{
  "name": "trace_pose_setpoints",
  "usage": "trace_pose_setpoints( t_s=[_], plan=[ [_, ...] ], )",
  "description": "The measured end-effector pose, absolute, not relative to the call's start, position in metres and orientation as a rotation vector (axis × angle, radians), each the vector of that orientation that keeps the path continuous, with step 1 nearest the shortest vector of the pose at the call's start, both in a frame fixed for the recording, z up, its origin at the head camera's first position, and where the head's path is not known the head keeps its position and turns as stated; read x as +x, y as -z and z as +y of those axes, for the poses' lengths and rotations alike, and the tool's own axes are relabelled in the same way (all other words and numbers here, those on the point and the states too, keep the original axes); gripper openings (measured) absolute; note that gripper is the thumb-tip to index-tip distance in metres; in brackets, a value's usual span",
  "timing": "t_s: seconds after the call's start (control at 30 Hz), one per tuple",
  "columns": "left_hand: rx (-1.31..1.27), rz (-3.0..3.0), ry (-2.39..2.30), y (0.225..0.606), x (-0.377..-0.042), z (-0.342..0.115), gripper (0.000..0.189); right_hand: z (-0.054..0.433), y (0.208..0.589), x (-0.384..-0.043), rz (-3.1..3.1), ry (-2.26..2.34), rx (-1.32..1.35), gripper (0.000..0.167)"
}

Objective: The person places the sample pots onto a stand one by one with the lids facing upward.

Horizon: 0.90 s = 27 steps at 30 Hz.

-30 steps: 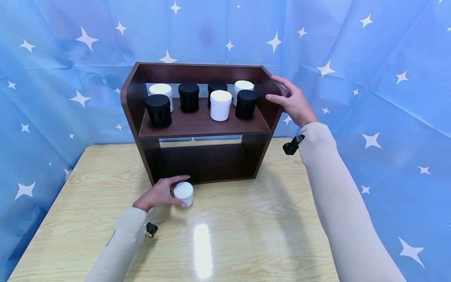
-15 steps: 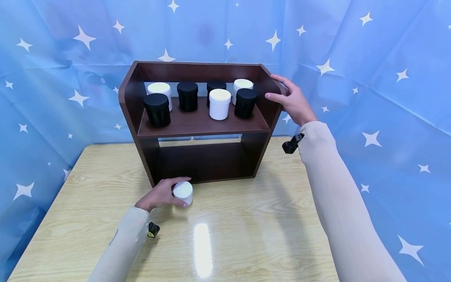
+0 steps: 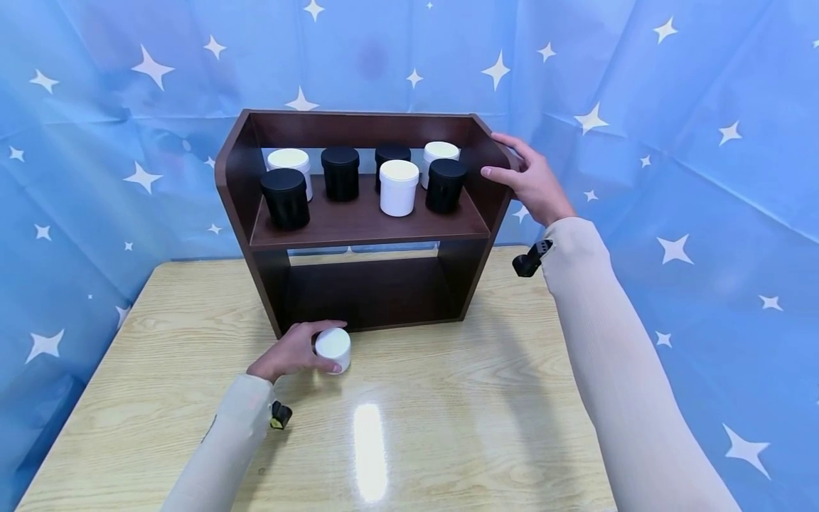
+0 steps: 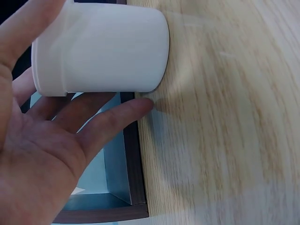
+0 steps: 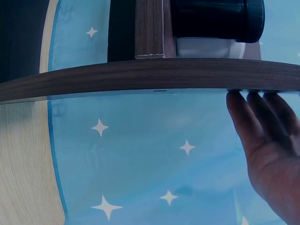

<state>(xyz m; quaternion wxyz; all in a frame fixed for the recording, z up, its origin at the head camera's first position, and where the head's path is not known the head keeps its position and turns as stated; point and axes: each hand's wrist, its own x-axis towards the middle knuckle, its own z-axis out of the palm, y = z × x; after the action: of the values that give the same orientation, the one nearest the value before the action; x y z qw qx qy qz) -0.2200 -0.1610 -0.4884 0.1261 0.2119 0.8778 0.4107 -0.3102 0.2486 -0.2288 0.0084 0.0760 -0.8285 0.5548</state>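
My left hand [image 3: 296, 353] holds a white lidded jar [image 3: 333, 346] in front of the shelf's lower left corner, thumb on the near side and index finger on the far side. In the left wrist view the jar [image 4: 110, 47] stands with its base at the wooden tabletop, and the lower fingers spread beside it. At the upper right, my right hand [image 3: 534, 186] grips the right side panel of a dark brown two-tier shelf [image 3: 371, 231]. Its thumb lies toward the panel's inner face. Several fingers touch the outer face in the right wrist view.
The upper tier carries black jars [image 3: 285, 199] and white jars [image 3: 398, 188], all lidded and upright. Beneath lies the lower tier [image 3: 367, 291]. The shelf stands toward the back of a light wooden table [image 3: 448, 419]. A blue curtain [image 3: 371, 57] with white stars hangs behind.
My left wrist has shifted very slightly to the right, with the fingers staying at the white jar. The right hand keeps its place on the shelf.
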Motion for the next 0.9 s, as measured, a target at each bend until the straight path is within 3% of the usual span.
trace_pose_setpoints(
  t_s=[0.9],
  plan=[
    [0.593, 2.591, -1.209, 0.492, -0.221, -0.165, 0.073, 0.242, 0.221, -0.297, -2.596, -1.719, 0.241, 0.069]
  ],
)
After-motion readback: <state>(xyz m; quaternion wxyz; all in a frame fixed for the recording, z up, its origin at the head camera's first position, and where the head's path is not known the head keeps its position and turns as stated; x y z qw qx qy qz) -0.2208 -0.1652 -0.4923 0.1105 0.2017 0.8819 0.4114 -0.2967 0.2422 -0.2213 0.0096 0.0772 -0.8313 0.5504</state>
